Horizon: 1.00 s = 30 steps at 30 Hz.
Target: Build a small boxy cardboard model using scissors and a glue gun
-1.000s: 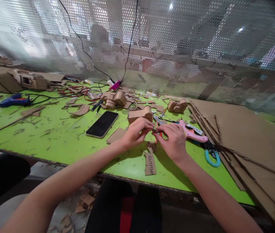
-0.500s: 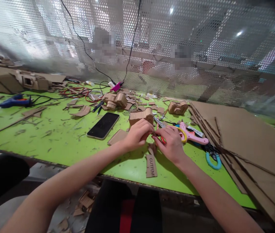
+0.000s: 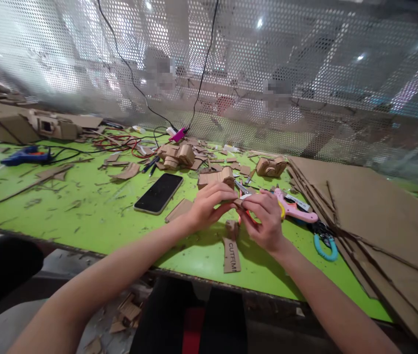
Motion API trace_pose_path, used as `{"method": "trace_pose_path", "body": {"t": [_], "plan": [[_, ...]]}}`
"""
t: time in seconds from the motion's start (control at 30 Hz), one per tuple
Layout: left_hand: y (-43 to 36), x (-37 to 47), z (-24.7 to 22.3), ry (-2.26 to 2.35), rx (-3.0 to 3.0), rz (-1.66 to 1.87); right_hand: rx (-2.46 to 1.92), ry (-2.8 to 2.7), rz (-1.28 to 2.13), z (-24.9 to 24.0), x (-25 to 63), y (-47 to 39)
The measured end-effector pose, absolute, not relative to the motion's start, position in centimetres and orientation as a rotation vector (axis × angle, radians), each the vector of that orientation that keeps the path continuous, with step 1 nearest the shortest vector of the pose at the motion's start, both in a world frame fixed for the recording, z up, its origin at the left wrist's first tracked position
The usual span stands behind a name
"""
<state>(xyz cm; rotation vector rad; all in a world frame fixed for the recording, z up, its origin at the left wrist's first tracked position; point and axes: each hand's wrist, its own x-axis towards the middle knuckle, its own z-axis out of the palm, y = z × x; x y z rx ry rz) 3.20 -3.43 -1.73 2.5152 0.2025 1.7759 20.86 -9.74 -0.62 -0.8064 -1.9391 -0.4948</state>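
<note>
1. Small cardboard piece (image 3: 239, 202) sits pinched between the fingertips of both hands, held just above the green table (image 3: 83, 206) near its front edge.
2. The left hand (image 3: 209, 206) grasps the piece from the left with thumb and fingers curled around it; the right hand (image 3: 266, 216) grips it from the right, fingers bent over it. What else the right hand may hold is hidden by its fingers; a bit of red-orange shows beneath them.
3. Compared with half a second ago, both hands sit slightly further right and the two wrists have drawn closer, while the pinch on the piece stays the same. The printed cardboard strip (image 3: 232, 254) now lies just below the hands, as before.
4. Just behind the left hand rests a cardboard block (image 3: 214, 177), close to its knuckles.
5. A black phone (image 3: 158, 193) lies flat to the left of the hands, with a flat cardboard scrap (image 3: 178, 210) between it and the left wrist.
6. A pink glue gun (image 3: 295, 209) lies just right of the right hand, and a teal coiled cord (image 3: 326, 248) lies further right.
7. Large cardboard sheets (image 3: 378, 211) cover the right end of the table.
8. A blue glue gun (image 3: 24, 156) lies far left, well apart from the hands.
9. A perforated metal screen (image 3: 231, 73) stands along the far edge.
</note>
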Motion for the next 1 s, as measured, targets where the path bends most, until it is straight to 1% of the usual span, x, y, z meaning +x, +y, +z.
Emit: {"method": "trace_pose_path", "body": {"t": [0.2, 0.37, 0.53, 0.67, 0.87, 1.0], "plan": [[-3.5, 3.2, -1.6, 0.194, 2.445, 1.752, -0.874, -1.959, -0.483, -0.8, 21.0, -9.5], [-3.5, 3.0, -1.5, 0.284, 2.461, 1.594, -0.965, -1.978, -0.454, -0.9, 21.0, -9.4], [-3.4, 3.2, -1.9, 0.388, 2.366, 1.511, -1.004, -2.008, -0.39, -1.0, 21.2, -9.3], [-3.5, 3.2, -1.8, 0.477, 2.189, 1.346, -1.0, -2.046, -0.317, -1.2, 21.5, -9.1], [-4.2, 2.6, -0.5, 0.465, 1.696, 0.954, -0.779, -2.146, -0.272, -1.2, 21.9, -8.7], [-4.4, 2.8, -0.4, 0.46, 1.47, 0.871, -0.761, -2.156, -0.294, -1.1, 21.9, -8.6]]}}
